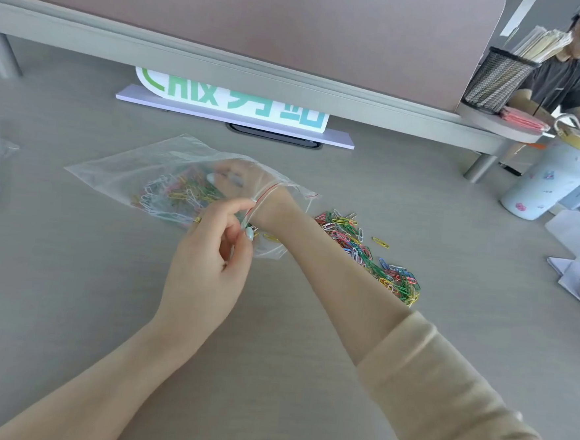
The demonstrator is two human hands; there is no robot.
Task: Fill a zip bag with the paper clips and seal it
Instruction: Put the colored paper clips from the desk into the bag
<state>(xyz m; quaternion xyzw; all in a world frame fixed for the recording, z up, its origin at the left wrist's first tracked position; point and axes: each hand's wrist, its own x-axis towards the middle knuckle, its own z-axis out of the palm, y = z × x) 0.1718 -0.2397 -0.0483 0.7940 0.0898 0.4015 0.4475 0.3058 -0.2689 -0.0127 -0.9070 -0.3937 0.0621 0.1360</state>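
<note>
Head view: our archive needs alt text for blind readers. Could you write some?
A person's right hand reaches inside a clear zip bag of coloured paper clips while the left hand pinches its mouth open. More paper clips lie loose on the desk.

A white sign (236,108) at the far side of the desk bears green and teal characters (top half hidden by the partition), not legible
</note>
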